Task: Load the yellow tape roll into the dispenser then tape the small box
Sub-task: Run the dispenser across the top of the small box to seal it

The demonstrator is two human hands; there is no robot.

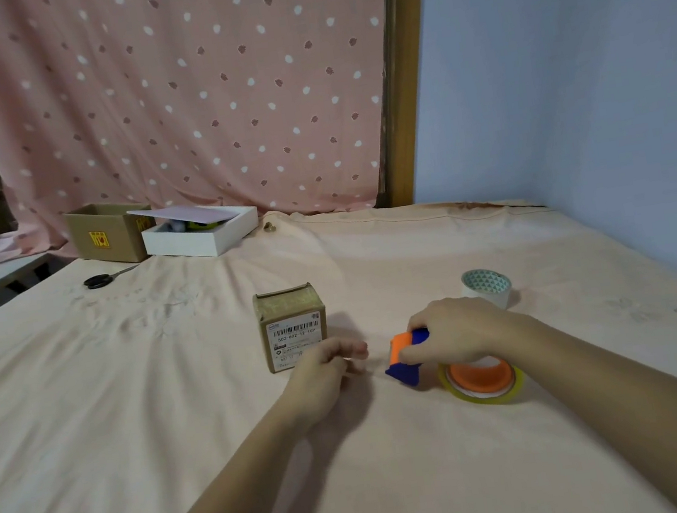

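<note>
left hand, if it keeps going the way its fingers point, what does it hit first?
Likely the blue-and-orange dispenser held by the right hand: the left hand fingers point right toward it. Depth is unclear.

1. Yellow tape roll [484,395]: translucent yellow ring, flat on the cloth, seated around the dispenser's orange hub, right and nearer than the small box.
2. Dispenser [407,357]: blue body, orange roller and hub, lying just right of the small box.
3. Small box [292,328]: brown cardboard, upright, barcode label facing forward, top taped.
</note>
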